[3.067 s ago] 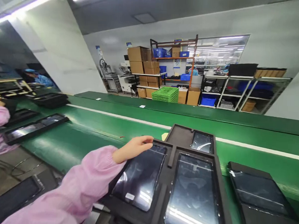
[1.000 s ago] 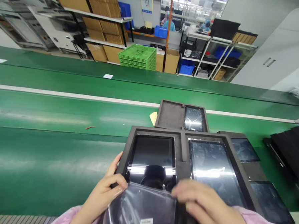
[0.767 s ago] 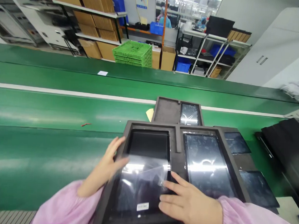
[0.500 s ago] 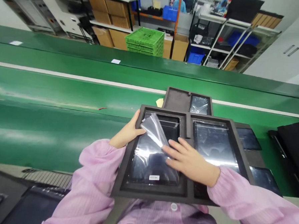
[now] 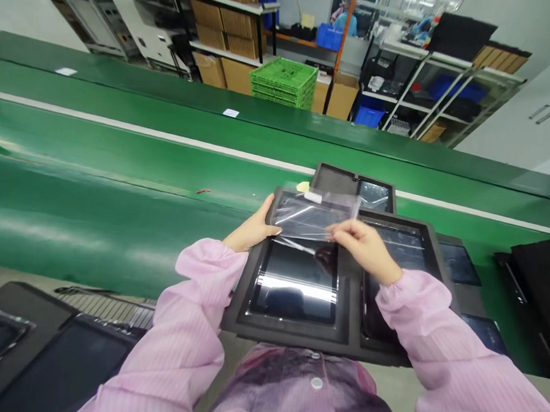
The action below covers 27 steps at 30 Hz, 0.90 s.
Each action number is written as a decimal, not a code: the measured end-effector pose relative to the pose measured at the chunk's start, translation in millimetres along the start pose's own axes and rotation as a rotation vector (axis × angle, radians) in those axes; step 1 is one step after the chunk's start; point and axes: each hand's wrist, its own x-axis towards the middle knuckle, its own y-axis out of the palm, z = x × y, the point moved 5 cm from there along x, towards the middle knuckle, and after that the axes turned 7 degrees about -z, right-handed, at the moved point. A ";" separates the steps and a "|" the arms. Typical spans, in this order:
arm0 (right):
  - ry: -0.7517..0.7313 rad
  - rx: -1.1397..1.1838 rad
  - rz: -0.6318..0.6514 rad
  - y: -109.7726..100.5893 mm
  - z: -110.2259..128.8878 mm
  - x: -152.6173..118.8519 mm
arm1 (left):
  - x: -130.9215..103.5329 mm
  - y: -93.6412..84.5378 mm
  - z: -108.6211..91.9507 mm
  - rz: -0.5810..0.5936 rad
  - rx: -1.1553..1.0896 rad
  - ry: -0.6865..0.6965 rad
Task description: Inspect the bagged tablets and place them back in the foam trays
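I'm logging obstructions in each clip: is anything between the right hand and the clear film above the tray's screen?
Nothing visible is. The right hand has its fingertips on the near right part of the clear film. The left hand is at the left side of the tray, not between them.

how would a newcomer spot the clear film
Start at the long green bench, then the large dark tray at its near side. The clear film is pinched in the right hand over the tray's left screen; unlike that dark screen, it is see-through, with a white label.
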 end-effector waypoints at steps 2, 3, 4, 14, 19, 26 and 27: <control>-0.142 -0.102 0.278 4.7 14.5 -35.0 | -1.5 0.6 -0.5 0.009 0.007 -0.002; -0.203 -0.181 0.413 4.6 18.3 -53.0 | -1.7 0.2 0.0 0.014 0.031 0.000; -0.252 -0.258 0.512 1.0 19.4 -68.4 | -1.2 -0.6 0.5 0.016 0.077 0.009; 0.075 -0.921 -0.259 -183.4 -67.1 -47.1 | -48.6 79.7 -83.2 -0.008 0.977 0.683; 0.130 -0.934 -0.282 -184.5 -106.6 -24.1 | -112.7 184.3 -101.6 0.447 0.826 0.837; -0.026 -0.862 -0.294 -177.7 -98.6 -23.0 | -93.5 201.0 -66.3 0.490 0.525 0.374; -0.062 -0.840 -0.266 -174.9 -90.3 -31.6 | -88.6 198.4 -61.8 0.470 0.433 0.276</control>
